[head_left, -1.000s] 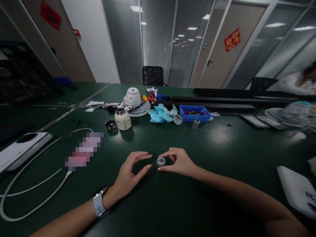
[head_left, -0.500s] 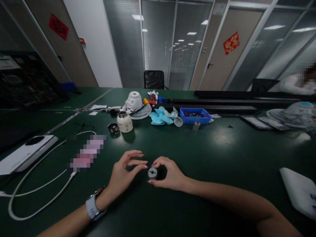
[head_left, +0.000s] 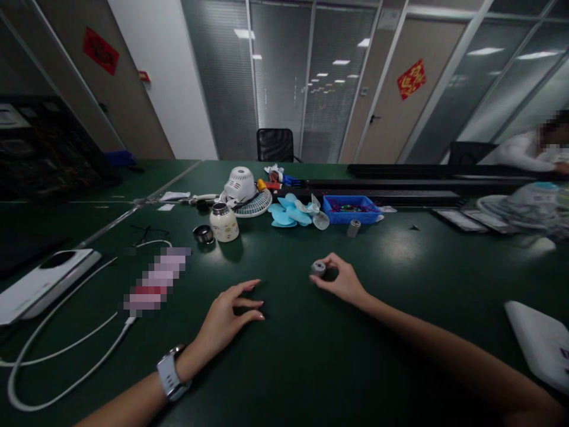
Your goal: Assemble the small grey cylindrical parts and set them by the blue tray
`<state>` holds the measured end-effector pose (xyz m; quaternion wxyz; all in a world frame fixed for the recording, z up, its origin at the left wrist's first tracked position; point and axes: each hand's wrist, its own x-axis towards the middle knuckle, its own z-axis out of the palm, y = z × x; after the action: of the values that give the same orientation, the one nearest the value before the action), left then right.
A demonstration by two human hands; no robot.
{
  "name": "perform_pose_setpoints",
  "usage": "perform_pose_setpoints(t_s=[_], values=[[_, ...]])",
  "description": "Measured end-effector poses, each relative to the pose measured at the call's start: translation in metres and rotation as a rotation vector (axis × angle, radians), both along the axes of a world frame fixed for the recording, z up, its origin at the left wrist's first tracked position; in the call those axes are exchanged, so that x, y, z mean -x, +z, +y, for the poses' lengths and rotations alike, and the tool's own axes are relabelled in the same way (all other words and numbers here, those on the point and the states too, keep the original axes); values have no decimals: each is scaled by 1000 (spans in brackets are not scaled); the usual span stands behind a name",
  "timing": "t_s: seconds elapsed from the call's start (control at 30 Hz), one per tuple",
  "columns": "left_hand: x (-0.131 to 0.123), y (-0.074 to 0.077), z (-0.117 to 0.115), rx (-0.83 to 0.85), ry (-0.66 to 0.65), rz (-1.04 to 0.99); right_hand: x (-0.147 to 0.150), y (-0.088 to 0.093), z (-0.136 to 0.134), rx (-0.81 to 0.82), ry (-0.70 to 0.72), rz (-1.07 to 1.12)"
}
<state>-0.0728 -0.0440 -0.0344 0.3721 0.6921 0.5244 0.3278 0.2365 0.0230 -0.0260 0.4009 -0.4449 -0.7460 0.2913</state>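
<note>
My right hand [head_left: 344,281] pinches a small grey cylindrical motor [head_left: 318,268] between thumb and fingers, its round end facing up, over the green table [head_left: 284,356]. Whether the motor touches the tabletop I cannot tell. To the left, my left hand [head_left: 226,317] holds nothing; its fingers are spread and slightly curled, with a watch on the wrist. Farther back stands another metal cylinder [head_left: 354,228] of similar look, in front of a blue tray [head_left: 355,217] with wires inside.
Light blue fan blades [head_left: 291,211], a white fan housing [head_left: 240,185] and a cream bottle [head_left: 224,223] lie along the back. A phone [head_left: 155,284] with a white cable is at left, a white box [head_left: 540,341] at right. A person [head_left: 520,148] sits far right.
My right hand has carried the motor away to the right and farther back. My left hand stays near its place, its fingers now farther from the motor.
</note>
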Motion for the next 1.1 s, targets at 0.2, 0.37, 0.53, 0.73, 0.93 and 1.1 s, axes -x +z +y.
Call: perform_pose_setpoints(t_s=[0.2,0.37,0.53,0.73,0.93,1.1], values=[[0,-3,1,-8,1,15,-45,-17,103,-154,-393,11],[-2,7,-2,-3,16,14,-45,-21,132,-177,-503,-7],[-2,12,-1,-4,201,-92,-13,7,68,-462,-538,-209],[-1,7,4,-68,312,-168,78,18,-17,-216,282,-396],[0,6,0,-85,308,-163,111,-3,-18,-176,370,-379],[0,5,-1,-59,315,-127,48,22,37,-240,-50,-247]])
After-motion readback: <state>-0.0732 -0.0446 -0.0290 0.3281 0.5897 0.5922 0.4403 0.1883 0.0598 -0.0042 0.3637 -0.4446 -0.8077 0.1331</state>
